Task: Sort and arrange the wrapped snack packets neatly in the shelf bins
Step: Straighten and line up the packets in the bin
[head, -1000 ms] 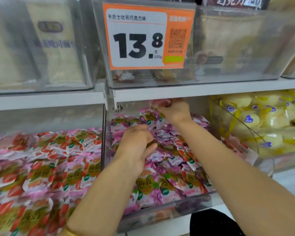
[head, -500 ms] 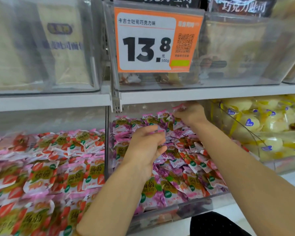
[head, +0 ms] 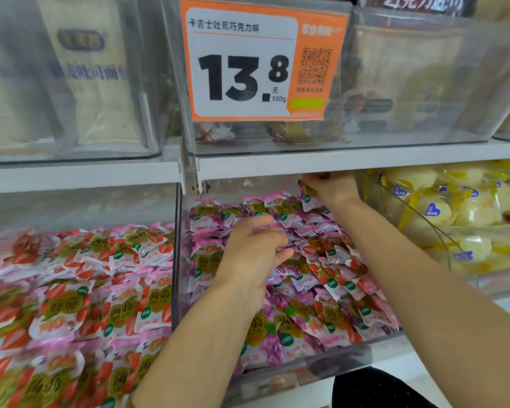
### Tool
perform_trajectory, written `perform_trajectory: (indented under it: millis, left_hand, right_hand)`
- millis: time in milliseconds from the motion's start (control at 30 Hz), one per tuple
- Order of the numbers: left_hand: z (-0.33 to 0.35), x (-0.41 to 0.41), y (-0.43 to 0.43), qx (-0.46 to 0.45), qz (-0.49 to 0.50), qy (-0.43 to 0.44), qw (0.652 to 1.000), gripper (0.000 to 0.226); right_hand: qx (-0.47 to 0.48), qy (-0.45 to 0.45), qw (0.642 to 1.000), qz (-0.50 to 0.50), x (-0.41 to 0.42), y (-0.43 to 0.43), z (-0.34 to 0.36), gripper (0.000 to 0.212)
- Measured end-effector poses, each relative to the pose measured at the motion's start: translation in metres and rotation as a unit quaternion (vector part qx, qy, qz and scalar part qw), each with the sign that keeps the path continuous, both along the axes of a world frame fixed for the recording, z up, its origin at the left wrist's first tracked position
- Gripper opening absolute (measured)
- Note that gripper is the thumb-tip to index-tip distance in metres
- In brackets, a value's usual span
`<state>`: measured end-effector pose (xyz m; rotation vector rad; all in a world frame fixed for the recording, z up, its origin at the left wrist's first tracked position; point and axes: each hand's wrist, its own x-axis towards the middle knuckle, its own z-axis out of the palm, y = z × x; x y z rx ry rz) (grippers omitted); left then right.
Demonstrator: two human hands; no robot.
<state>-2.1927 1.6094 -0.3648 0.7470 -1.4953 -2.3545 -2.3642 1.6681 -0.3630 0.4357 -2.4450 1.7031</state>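
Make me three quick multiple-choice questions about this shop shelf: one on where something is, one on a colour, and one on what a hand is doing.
1. Where is the right hand?
A. At the back of the middle bin, just under the upper shelf
B. In the bin of yellow packets
C. Outside the shelves, at the person's side

2. What colour borders the price tag?
A. Blue
B. Orange
C. Grey

3. What is the right hand doing?
A. Lying flat and empty
B. Pointing at the numbers
C. Pinching a packet

Answers:
1 A: the hand sits deep in the bin, right below the shelf edge.
2 B: orange frames the white panel with the black digits.
3 C: its fingers curl round the top of a packet.
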Motion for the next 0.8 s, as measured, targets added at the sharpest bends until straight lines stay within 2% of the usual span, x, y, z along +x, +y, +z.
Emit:
perform_trajectory:
  millis: [33,100,167,200,233,267,333,367,433,500,533,567,633,700,733,800]
  left_hand:
    - [0.0,-0.001,0.001,0.002,-0.002,-0.001,1.0,0.035]
    - [0.001,-0.001,0.003,0.004,-0.005,0.001,1.0,0.035]
    - [0.001,-0.001,0.004,0.008,0.002,0.005,1.0,0.034]
    - [0.0,-0.001,0.003,0.011,0.009,0.007,1.0,0.032]
    - [0.001,-0.001,0.003,0.014,0.015,0.009,1.0,0.031]
    - [0.001,-0.001,0.002,0.017,0.022,0.01,1.0,0.029]
    - [0.001,-0.002,0.0,0.024,0.036,0.012,0.999,0.028]
    - [0.001,-0.002,0.0,0.026,0.042,0.014,0.999,0.027]
    - [0.001,-0.002,0.0,0.028,0.049,0.017,0.998,0.027]
    - [0.001,-0.003,0.001,0.027,0.051,0.019,0.998,0.028]
    - [0.001,-0.004,0.002,0.027,0.052,0.02,0.998,0.029]
    - [0.001,-0.004,0.003,0.028,0.052,0.021,0.998,0.03]
    - [0.001,-0.006,0.006,0.032,0.049,0.022,0.998,0.031]
    - [0.002,-0.008,0.01,0.033,0.032,0.022,0.999,0.031]
    - [0.002,-0.01,0.013,0.023,0.018,0.02,0.999,0.03]
    - [0.002,-0.014,0.02,-0.012,-0.021,0.007,1.0,0.03]
  right_hand:
    - [0.043,0.022,0.999,0.013,-0.004,0.004,-0.001,0.021]
    - [0.232,0.082,0.969,0.019,-0.005,0.007,-0.006,0.02]
    - [0.424,0.151,0.893,-0.017,-0.007,0.01,-0.016,0.034]
    - [0.463,0.18,0.866,-0.05,-0.005,0.012,-0.017,0.042]
    - [0.457,0.214,0.861,-0.063,-0.003,0.014,-0.015,0.041]
    - [0.423,0.239,0.873,-0.045,-0.002,0.017,-0.013,0.032]
    - [0.319,0.227,0.916,0.084,0.001,0.027,-0.009,0.02]
    - [0.311,0.199,0.916,0.16,0.007,0.031,-0.008,0.021]
    - [0.387,0.19,0.869,0.242,0.018,0.033,-0.011,0.029]
    - [0.472,0.216,0.824,0.227,0.022,0.029,-0.015,0.034]
    - [0.478,0.218,0.82,0.227,0.021,0.026,-0.015,0.035]
    - [0.451,0.201,0.836,0.24,0.022,0.026,-0.012,0.036]
    - [0.343,0.141,0.894,0.252,0.025,0.038,0.001,0.037]
    - [0.243,0.112,0.943,0.199,0.031,0.068,0.013,0.039]
    - [0.229,0.102,0.954,0.166,0.035,0.087,0.018,0.041]
    - [0.259,0.076,0.955,0.123,0.042,0.122,0.021,0.045]
